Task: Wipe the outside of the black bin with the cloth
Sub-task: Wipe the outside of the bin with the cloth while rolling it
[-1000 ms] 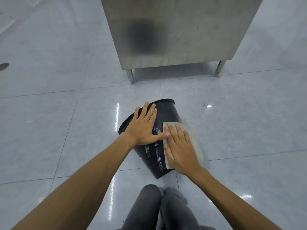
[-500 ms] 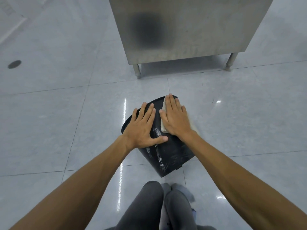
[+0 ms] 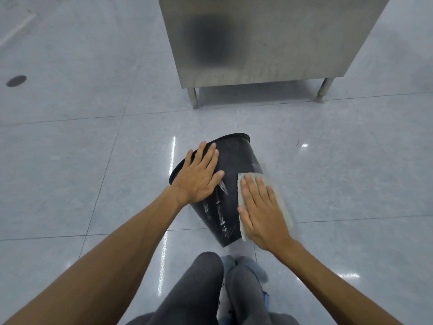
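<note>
The black bin lies tipped on the tiled floor, its open rim pointing away from me and its base near my knees. White scuff marks streak its side. My left hand lies flat on the bin's upper left side, fingers spread. My right hand presses a pale green cloth flat against the bin's lower right side, near the base. The cloth sticks out past my fingers on the far and right edges.
A stainless steel cabinet on short legs stands on the floor just beyond the bin. My knees in dark trousers are right below the bin. A round floor drain sits far left. Glossy grey tiles surround everything.
My right hand has slid the cloth back from the bin's rim down toward its base on the right side. My left hand has stayed flat on the bin.
</note>
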